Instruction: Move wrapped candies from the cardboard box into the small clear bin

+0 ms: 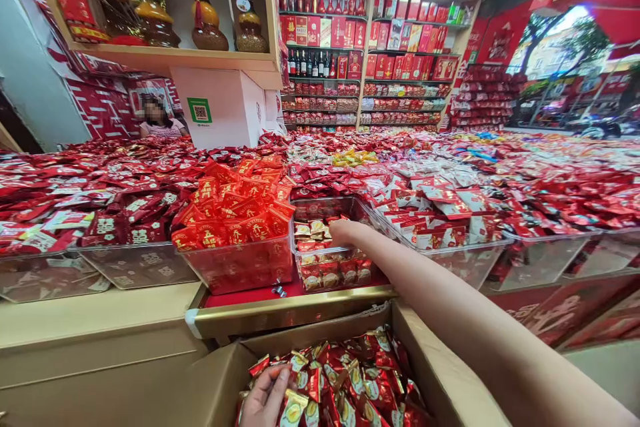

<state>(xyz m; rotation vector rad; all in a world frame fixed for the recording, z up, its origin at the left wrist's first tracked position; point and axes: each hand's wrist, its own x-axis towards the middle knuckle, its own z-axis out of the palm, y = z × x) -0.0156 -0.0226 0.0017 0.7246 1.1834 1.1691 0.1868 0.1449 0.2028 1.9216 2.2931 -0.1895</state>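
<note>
My right hand (343, 233) reaches into a clear plastic bin (336, 252), over a low layer of small wrapped candies (317, 229) in red, white and gold. Its fingers point down and are mostly hidden, so their grip does not show. Below, my left hand (265, 397) is inside an open cardboard box (425, 347) at its left side. The thumb and fingers there are drawn together among red and gold candy packets (345, 380); what they hold, if anything, is hidden.
Left of the bin stands another clear bin heaped with orange-red packets (240, 213). Bins of red and white packets (440, 207) line the right. A gold counter edge (295, 307) separates box and bins. A person (159, 121) is behind the display, far left.
</note>
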